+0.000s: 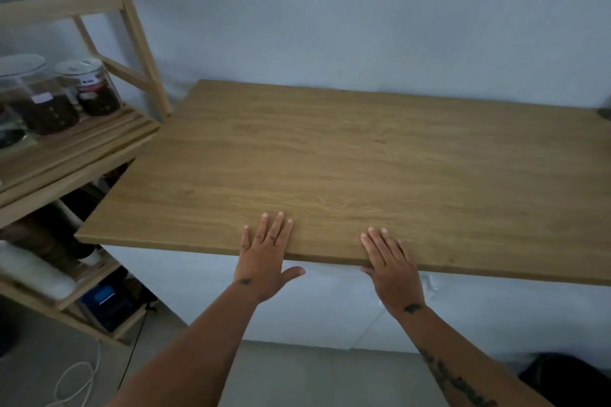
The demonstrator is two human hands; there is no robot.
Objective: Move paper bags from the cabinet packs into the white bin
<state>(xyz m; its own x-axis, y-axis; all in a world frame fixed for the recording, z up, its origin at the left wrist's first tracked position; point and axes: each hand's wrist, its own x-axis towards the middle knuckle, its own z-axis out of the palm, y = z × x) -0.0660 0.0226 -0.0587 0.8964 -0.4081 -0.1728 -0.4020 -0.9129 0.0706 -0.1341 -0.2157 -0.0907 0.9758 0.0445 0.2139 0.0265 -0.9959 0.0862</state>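
My left hand lies flat, palm down, on the front edge of a wooden countertop, fingers spread and thumb hanging below the edge. My right hand rests the same way a little to the right, fingers apart. Neither hand holds anything. Below the countertop is a white cabinet with shut fronts. No paper bags and no white bin are in view.
A wooden shelf unit stands at the left with glass jars of dark contents on an upper shelf and assorted items lower down. A white cable loops on the grey floor. A pale wall rises behind.
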